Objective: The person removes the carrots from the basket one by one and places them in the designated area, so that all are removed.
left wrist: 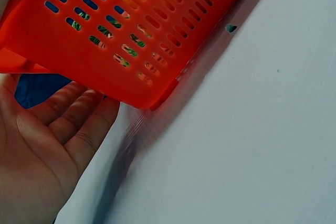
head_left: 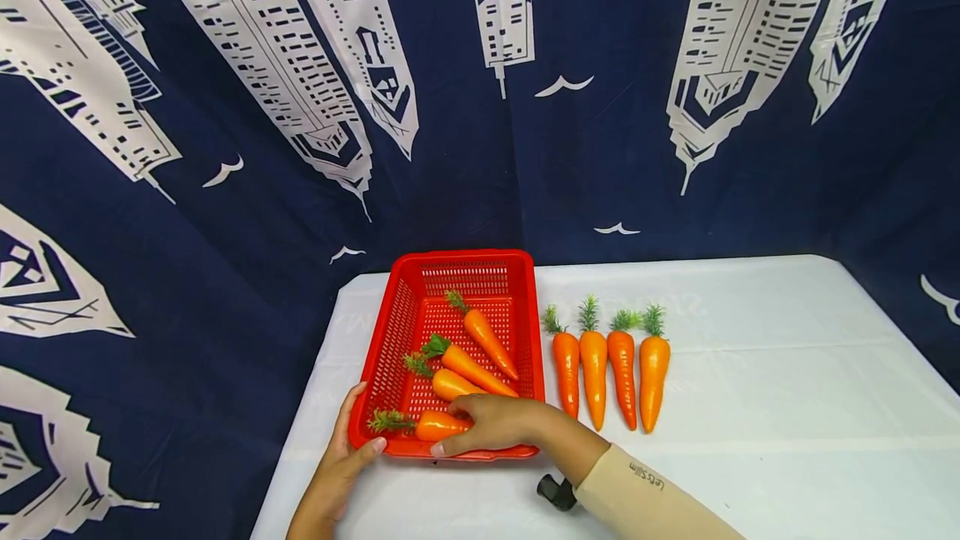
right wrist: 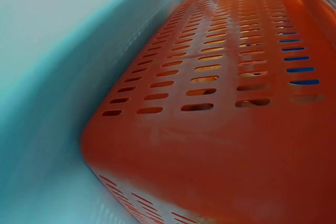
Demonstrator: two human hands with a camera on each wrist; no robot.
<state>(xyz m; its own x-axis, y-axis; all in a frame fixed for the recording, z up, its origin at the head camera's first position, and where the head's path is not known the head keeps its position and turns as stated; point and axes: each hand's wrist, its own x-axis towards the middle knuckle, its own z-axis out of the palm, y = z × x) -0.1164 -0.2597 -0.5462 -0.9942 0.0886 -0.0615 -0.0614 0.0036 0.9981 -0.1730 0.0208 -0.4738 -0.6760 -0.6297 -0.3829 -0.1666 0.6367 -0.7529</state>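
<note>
A red plastic basket (head_left: 529, 315) with slotted walls stands on the white table, several toy carrots with green tops lying inside. My left hand (head_left: 339, 463) holds its near left corner, thumb on the rim and fingers along the outer side. In the left wrist view, that hand (left wrist: 58, 140) shows its fingers against the basket (left wrist: 105, 77). Reaching over the near right side, my right hand (head_left: 495, 423) has its curled fingers on the nearest carrot (head_left: 433, 426) by the front wall. The right wrist view shows mostly the basket's outer wall (right wrist: 173, 129).
Right of the basket lie several carrots (head_left: 593, 369) in a row, tops pointing away. A small black object (head_left: 557, 492) sits near the right sleeve (head_left: 645, 494). Behind the white table (head_left: 750, 407) hangs a navy cloth (head_left: 585, 157) printed with white buildings.
</note>
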